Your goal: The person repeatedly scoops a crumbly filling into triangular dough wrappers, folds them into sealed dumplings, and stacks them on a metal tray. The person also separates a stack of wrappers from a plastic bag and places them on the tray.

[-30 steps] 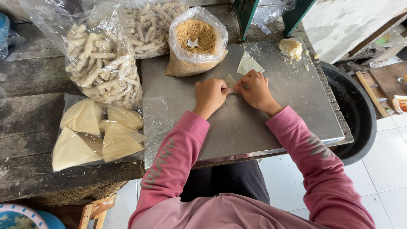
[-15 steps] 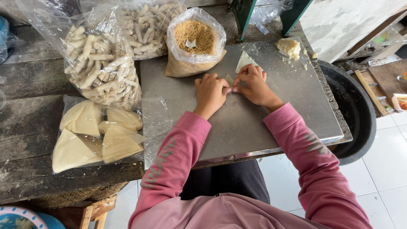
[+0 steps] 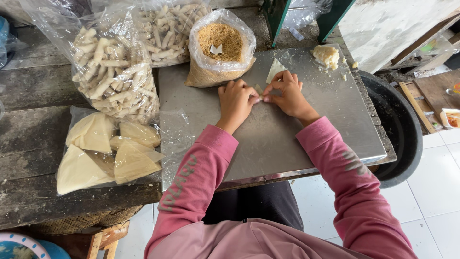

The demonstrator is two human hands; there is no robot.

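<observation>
1. Left hand [image 3: 235, 101] and right hand [image 3: 287, 95] meet on the metal sheet [image 3: 287, 144], fingertips pinched together on a small pale wrapper [image 3: 274, 70]. It is mostly hidden under the fingers; only its far corner pokes out beyond the right hand.
2. Both grips closed on the wrapper, thumbs pressed at the middle. Cannot tell if filling is inside.
3. To roll well, judging from this: keep the wrapper flat on the sheet, press evenly from both ends, tuck the near edge tight so the roll stays uniform like the finished rolls in the clear bag [image 3: 112, 72] at far left.
4. Dough lump [image 3: 326, 54] sits far right, well apart. Open bag of crumbs [image 3: 220, 48] just beyond the left hand.
5. Bag of folded triangle wrappers [image 3: 105, 151] lies near left on the wooden bench [image 3: 33, 91].
6. Risk: thin wrapper may tear if pinched too hard.
</observation>
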